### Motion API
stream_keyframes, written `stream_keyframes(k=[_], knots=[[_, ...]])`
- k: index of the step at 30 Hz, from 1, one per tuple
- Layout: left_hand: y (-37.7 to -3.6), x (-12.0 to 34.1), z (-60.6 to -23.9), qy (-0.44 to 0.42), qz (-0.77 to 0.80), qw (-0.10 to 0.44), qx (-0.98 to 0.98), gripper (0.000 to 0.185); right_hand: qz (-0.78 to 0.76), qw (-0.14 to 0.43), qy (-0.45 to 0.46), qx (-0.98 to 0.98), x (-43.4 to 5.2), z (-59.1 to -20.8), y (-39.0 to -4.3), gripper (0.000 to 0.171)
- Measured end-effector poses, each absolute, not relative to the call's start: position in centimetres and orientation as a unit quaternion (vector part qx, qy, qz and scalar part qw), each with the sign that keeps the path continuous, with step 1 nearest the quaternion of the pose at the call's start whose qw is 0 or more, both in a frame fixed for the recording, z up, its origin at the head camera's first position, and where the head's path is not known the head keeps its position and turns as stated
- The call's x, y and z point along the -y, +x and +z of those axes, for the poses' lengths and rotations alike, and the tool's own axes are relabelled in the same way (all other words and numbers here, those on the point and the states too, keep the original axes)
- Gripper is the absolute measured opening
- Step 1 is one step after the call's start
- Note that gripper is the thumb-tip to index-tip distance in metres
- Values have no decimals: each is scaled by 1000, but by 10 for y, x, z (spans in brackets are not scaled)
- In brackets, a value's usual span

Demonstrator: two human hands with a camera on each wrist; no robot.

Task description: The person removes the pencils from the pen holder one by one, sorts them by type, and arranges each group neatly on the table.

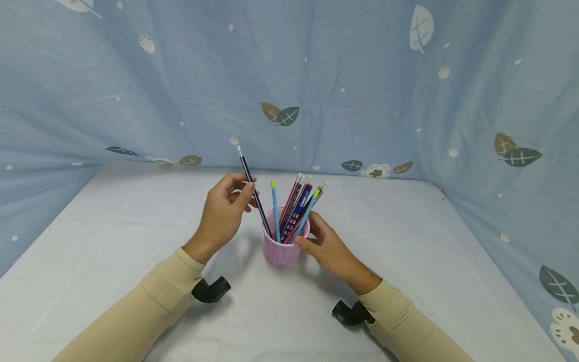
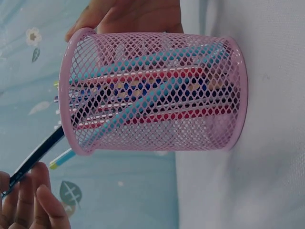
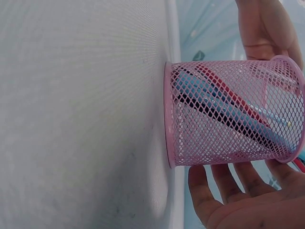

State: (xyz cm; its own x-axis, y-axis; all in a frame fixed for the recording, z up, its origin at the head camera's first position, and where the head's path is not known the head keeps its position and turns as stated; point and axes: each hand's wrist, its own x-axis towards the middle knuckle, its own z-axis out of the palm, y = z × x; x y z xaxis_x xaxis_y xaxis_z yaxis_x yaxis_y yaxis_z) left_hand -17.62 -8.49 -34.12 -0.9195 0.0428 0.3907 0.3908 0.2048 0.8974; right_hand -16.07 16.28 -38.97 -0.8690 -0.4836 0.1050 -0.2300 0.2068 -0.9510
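Observation:
A pink mesh pencil cup [image 1: 281, 255] stands upright on the white cloth and holds several pencils, among them light blue, red and dark ones and a blue dotted one [image 1: 291, 223]. My left hand [image 1: 221, 208] pinches a dark pencil with a white eraser end [image 1: 245, 165] between thumb and fingers. That pencil leans left, its lower end inside the cup. My right hand [image 1: 333, 251] holds the cup's right side, thumb near the rim at the front; in the right wrist view the fingers [image 3: 224, 183] lie against the mesh.
White cloth [image 1: 398, 241] covers the table. A blue curtain [image 1: 344, 75] with leaf prints hangs behind and at the sides. Black curved pieces [image 1: 211, 290] sit at both wrists beside the beige sleeves.

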Motion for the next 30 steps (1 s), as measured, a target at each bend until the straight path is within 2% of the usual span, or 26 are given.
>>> stream_keyframes(k=[16, 23, 30], knots=[[-177, 87, -339, -134, -625, 197, 744, 28, -587, 104, -229, -769, -163, -391, -161, 72], [-176, 86, -338, -125, -653, 205, 719, 28, -588, 109, -227, -769, -163, -391, -160, 70], [-178, 86, -339, -113, -670, 239, 694, 30, -589, 110, -227, -768, -164, -391, -161, 72]])
